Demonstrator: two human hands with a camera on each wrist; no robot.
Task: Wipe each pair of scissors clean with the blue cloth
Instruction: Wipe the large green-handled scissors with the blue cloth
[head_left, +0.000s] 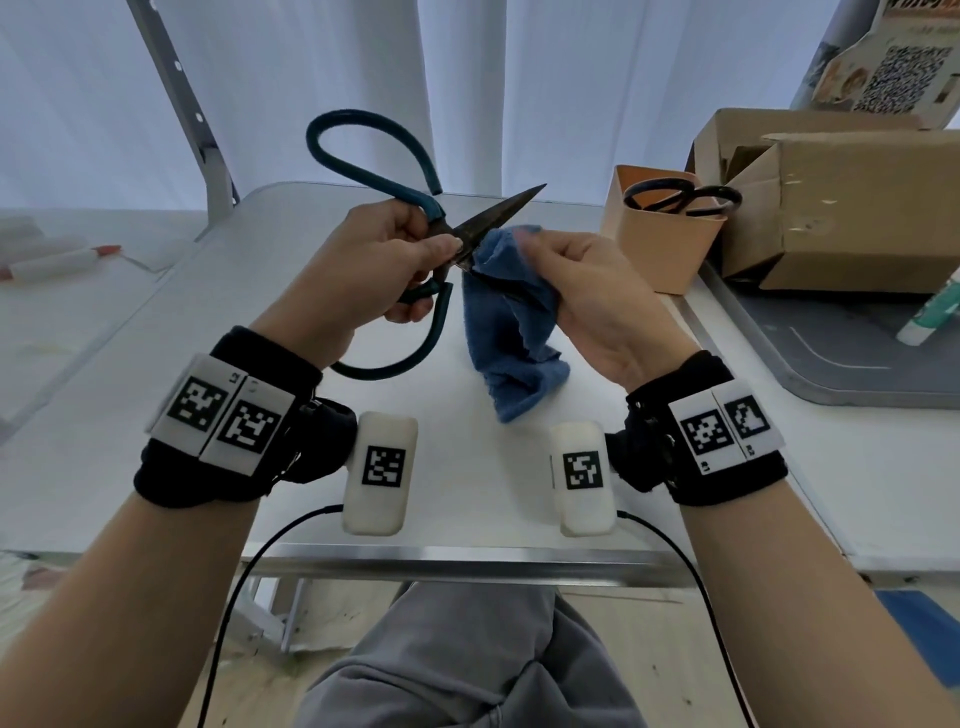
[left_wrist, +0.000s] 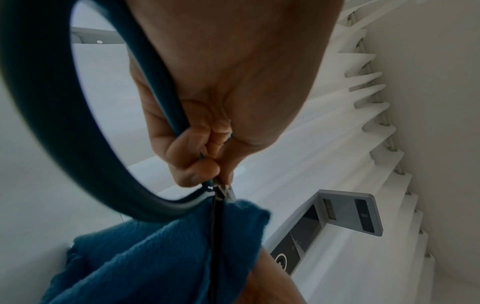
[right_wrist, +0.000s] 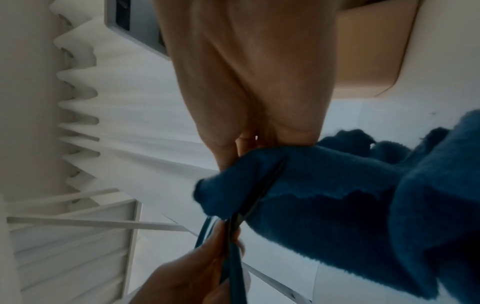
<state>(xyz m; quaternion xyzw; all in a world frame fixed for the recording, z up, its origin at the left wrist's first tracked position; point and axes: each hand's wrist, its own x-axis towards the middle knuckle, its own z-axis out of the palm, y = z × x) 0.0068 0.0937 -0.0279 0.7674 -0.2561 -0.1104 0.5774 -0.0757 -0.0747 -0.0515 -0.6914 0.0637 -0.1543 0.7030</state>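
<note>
Large scissors (head_left: 363, 156) with teal looped handles and dark blades are held above the white table (head_left: 260, 291). My left hand (head_left: 400, 260) grips them near the pivot, blades spread apart. One blade points up and to the right. The other blade runs into the blue cloth (head_left: 514, 332), which my right hand (head_left: 566, 275) pinches around it. The cloth's loose end hangs down to the table. In the left wrist view the fingers (left_wrist: 192, 164) clamp the teal handle (left_wrist: 64, 144) above the cloth (left_wrist: 155, 257). The right wrist view has the cloth (right_wrist: 324, 195) folded over the dark blade (right_wrist: 262, 191).
An orange cup (head_left: 660, 234) at the back right holds black-handled scissors (head_left: 680, 200). Cardboard boxes (head_left: 841, 208) stand behind it on a grey tray (head_left: 831, 364), with a white tube (head_left: 930, 317). White rolls (head_left: 52, 260) lie at the far left.
</note>
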